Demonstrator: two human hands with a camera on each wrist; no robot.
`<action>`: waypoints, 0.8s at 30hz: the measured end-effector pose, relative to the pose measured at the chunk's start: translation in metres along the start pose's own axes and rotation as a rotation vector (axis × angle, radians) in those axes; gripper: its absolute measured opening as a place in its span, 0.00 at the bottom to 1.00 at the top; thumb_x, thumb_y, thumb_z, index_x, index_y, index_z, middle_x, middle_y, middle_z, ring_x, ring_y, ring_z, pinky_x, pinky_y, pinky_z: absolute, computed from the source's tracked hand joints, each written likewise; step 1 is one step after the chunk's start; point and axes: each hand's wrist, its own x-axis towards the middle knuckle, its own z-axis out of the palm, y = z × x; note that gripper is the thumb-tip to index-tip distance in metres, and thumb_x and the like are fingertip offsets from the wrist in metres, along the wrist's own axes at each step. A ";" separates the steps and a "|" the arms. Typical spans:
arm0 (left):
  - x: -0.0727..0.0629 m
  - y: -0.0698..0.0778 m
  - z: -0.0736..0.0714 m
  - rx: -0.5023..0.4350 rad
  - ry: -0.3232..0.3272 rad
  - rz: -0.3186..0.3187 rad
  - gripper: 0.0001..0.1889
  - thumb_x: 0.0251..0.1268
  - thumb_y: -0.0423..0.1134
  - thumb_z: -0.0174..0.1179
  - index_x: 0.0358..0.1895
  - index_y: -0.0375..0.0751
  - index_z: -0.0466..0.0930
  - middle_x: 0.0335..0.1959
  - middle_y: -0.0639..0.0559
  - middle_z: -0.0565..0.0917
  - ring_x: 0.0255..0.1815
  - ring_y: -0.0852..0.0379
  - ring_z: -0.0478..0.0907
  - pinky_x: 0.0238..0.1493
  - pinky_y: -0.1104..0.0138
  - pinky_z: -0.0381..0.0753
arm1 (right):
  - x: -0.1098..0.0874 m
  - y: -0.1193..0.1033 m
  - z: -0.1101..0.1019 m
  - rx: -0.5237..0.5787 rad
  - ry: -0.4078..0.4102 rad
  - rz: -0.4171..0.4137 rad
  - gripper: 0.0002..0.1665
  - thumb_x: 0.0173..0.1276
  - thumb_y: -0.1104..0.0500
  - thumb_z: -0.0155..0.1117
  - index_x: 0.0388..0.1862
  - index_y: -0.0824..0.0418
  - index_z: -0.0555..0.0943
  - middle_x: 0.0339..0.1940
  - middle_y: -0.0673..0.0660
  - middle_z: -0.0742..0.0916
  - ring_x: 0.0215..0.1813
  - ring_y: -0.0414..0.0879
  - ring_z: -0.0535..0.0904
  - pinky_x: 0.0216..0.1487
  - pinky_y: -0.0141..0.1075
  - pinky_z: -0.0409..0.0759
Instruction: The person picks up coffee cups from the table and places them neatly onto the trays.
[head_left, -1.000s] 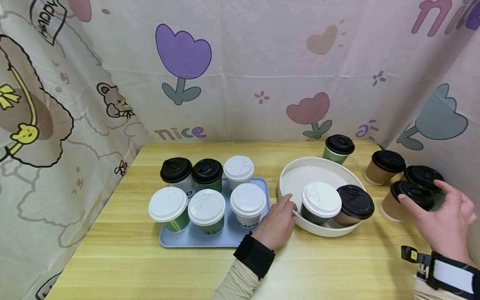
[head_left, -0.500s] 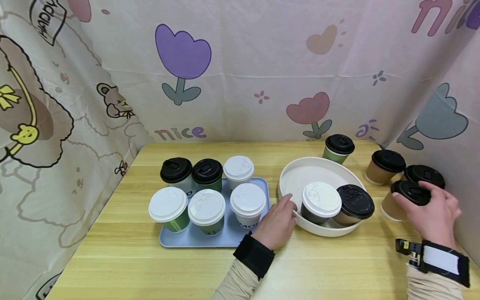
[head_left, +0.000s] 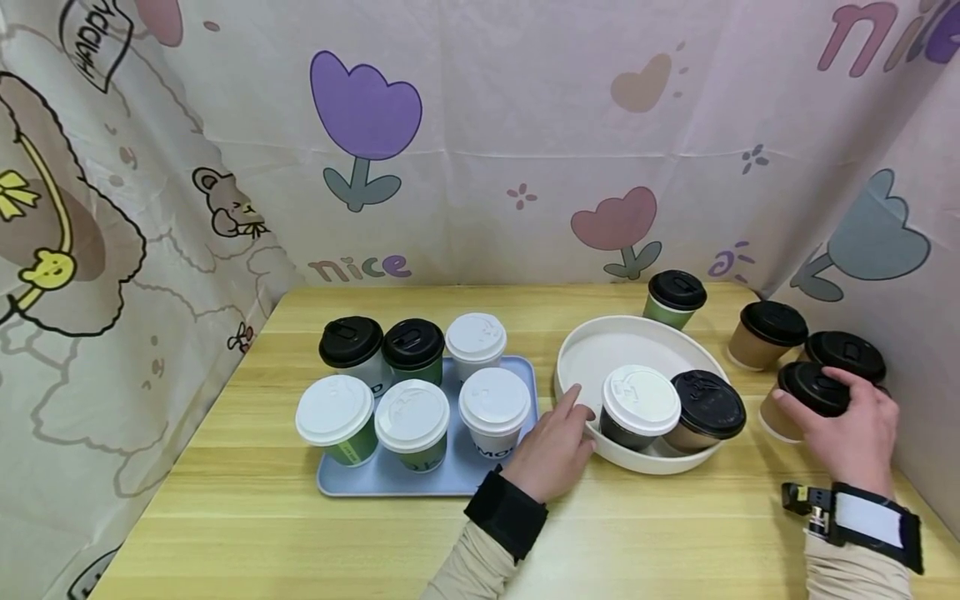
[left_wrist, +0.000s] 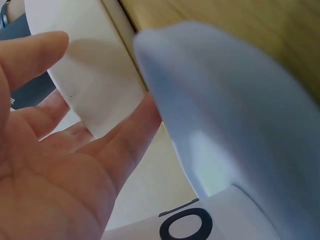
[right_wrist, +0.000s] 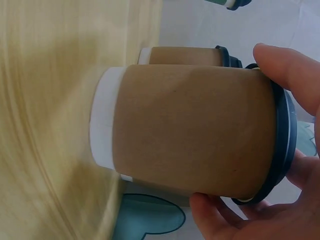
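My right hand (head_left: 855, 433) grips a brown paper coffee cup (right_wrist: 195, 130) near its black lid (head_left: 813, 389), thumb on one side and fingers on the other. The cup stands upright at the table's right side, its white base toward the wood. At the near-left rim of a round white tray (head_left: 592, 337), my left hand (head_left: 551, 450) holds the wall, some fingertips over the rim. Inside that tray stand a white-lidded dark cup (head_left: 641, 400) and a black-lidded brown cup (head_left: 708, 406). In the left wrist view the tray wall (left_wrist: 100, 65) lies among the fingers.
Left of the hands, a blue rectangular tray (head_left: 442, 483) carries several lidded cups. Behind the gripped cup are another black-lidded cup (head_left: 846, 354) and a brown cup (head_left: 768, 333). A green cup (head_left: 673, 300) stands behind the round tray. Printed cloth (head_left: 480, 167) hangs around the table.
My right hand has moved left and closed in on the front brown cup, from spread fingers to a grip near its lid. The left hand stays at the round tray's rim.
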 end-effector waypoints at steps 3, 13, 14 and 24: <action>-0.001 0.000 0.000 0.007 0.021 0.010 0.14 0.75 0.37 0.60 0.59 0.41 0.80 0.78 0.41 0.67 0.65 0.42 0.78 0.62 0.56 0.79 | 0.000 0.002 0.001 0.015 -0.003 0.008 0.51 0.70 0.45 0.69 0.81 0.66 0.59 0.80 0.79 0.49 0.80 0.74 0.44 0.75 0.68 0.50; -0.002 0.002 -0.002 0.063 0.118 0.088 0.12 0.70 0.35 0.66 0.54 0.39 0.85 0.64 0.43 0.80 0.63 0.50 0.80 0.62 0.61 0.79 | -0.001 0.003 0.002 0.038 0.006 0.016 0.50 0.70 0.45 0.68 0.81 0.65 0.59 0.81 0.77 0.49 0.80 0.73 0.44 0.75 0.67 0.49; -0.002 0.001 -0.002 0.063 0.120 0.091 0.12 0.70 0.35 0.66 0.54 0.39 0.85 0.64 0.43 0.80 0.63 0.50 0.80 0.62 0.61 0.79 | -0.001 0.003 0.002 0.039 0.006 0.019 0.50 0.70 0.45 0.68 0.81 0.64 0.59 0.81 0.77 0.49 0.80 0.73 0.44 0.75 0.67 0.49; -0.002 -0.002 0.001 0.068 0.141 0.111 0.11 0.70 0.34 0.66 0.52 0.40 0.85 0.63 0.43 0.80 0.60 0.50 0.81 0.60 0.62 0.80 | -0.002 0.002 0.003 0.044 0.006 0.035 0.50 0.70 0.45 0.68 0.82 0.63 0.58 0.81 0.75 0.49 0.79 0.73 0.45 0.75 0.67 0.50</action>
